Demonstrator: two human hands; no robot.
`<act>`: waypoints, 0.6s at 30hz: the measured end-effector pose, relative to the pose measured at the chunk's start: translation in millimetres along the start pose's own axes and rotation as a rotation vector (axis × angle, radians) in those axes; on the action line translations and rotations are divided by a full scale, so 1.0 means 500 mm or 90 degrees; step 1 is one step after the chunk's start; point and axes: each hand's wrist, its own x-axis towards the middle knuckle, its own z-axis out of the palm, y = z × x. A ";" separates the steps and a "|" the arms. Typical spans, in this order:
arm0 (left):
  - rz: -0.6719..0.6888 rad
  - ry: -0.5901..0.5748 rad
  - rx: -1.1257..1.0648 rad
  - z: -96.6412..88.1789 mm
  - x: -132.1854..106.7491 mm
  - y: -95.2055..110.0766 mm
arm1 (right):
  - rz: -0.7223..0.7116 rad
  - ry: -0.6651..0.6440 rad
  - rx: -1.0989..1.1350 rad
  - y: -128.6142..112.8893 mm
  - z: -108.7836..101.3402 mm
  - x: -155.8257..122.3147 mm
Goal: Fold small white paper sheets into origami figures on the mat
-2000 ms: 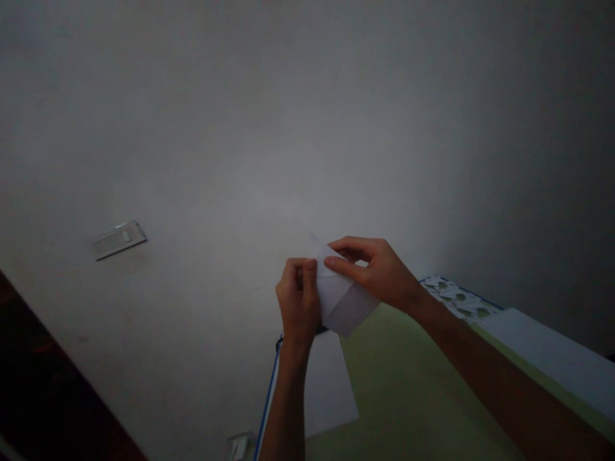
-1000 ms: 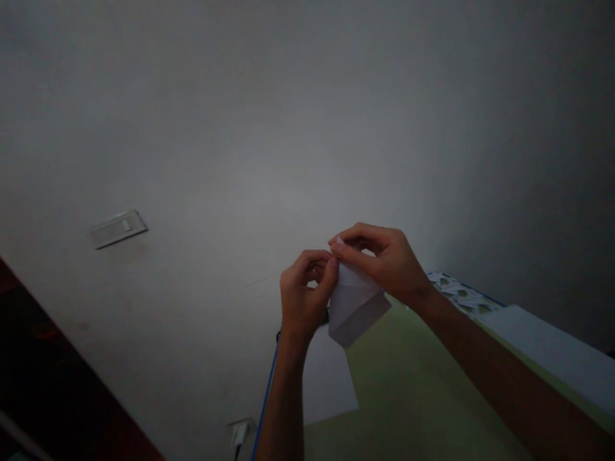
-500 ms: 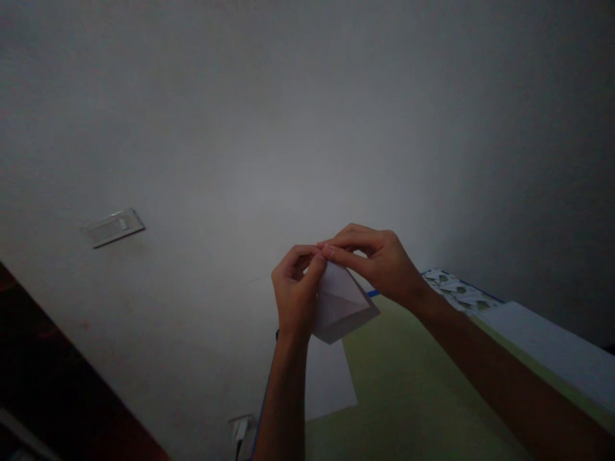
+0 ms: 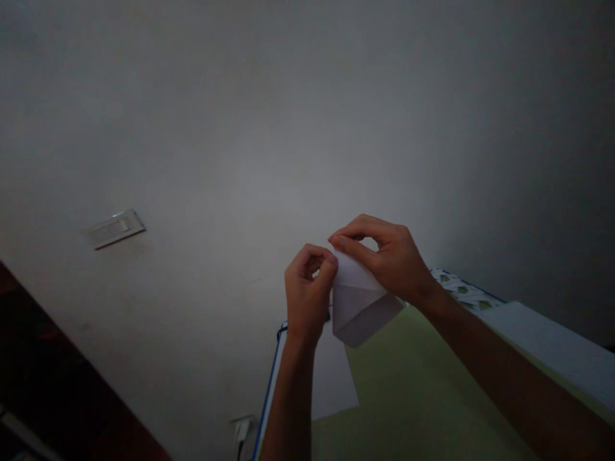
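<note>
A folded sheet of white paper (image 4: 364, 307) is held up in the air between my hands, its creases showing across the lower part. My left hand (image 4: 310, 288) pinches its upper left edge between thumb and curled fingers. At the top corner, my right hand (image 4: 384, 253) grips the paper with thumb and forefinger, and the other fingers are bent behind. Below the hands, a flat white sheet (image 4: 334, 378) lies on the green tabletop (image 4: 408, 390), partly hidden by my left forearm.
A patterned white item (image 4: 466, 291) and a long white block or sheet (image 4: 548, 339) lie along the right side. The wall (image 4: 288, 128) rises behind. It carries a switch plate (image 4: 118, 228) at left and a plugged socket (image 4: 243, 429) low down.
Both hands have moved a little to the right with the folded paper. Their fingertips, touching before, are now slightly apart, and the paper has turned to show more of its lower folds.
</note>
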 end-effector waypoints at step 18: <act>-0.010 -0.100 0.102 0.012 -0.014 0.004 | 0.020 0.177 -0.024 0.021 -0.028 -0.004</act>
